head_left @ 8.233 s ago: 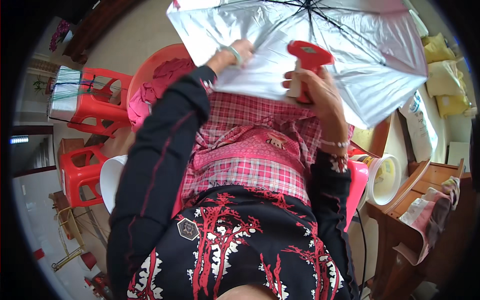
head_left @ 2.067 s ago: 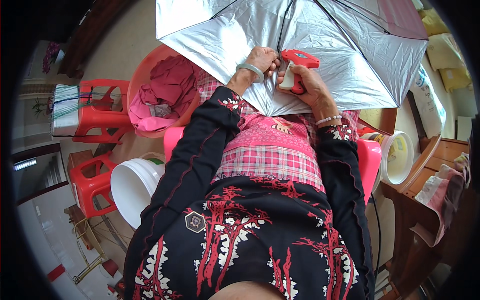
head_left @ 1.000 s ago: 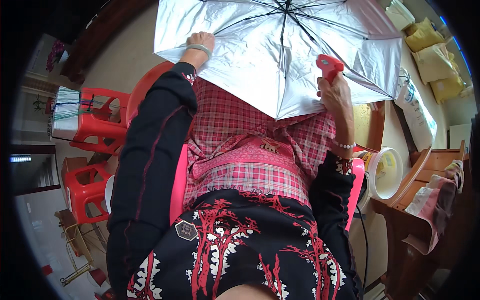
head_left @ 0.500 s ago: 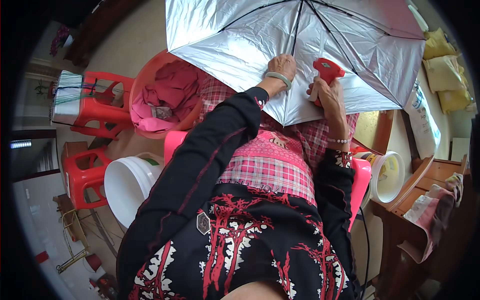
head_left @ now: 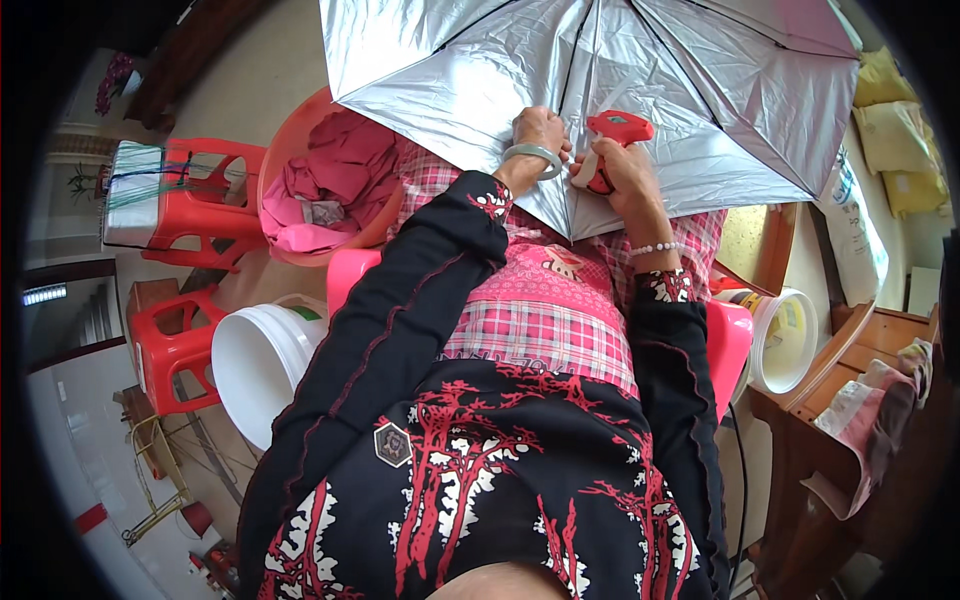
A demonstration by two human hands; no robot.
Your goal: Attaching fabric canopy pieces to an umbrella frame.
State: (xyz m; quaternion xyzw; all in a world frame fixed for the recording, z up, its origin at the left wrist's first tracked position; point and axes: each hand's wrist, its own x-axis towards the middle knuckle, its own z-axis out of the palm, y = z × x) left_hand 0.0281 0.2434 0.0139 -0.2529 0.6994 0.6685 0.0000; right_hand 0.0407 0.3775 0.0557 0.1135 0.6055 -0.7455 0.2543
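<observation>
An opened umbrella with a silver inner lining and dark ribs spreads across my lap, its lower edge toward me. My left hand, a pale bangle at its wrist, is closed on the silver cloth by a rib. Close to its right, my right hand grips a red, pistol-shaped tagging gun with a pale trigger. From the gun's top a thin translucent strip sticks up. Both hands are over the umbrella's near part; fingertips and the gun's front end are partly hidden.
To the left stand a red tub of pink cloth, red plastic stools and a white bucket. On the right are another bucket, a wooden piece of furniture with cloths, and stuffed sacks.
My right hand has moved left with the tagging gun, closer to my left hand. My left hand has also shifted slightly left, and the umbrella has moved a little.
</observation>
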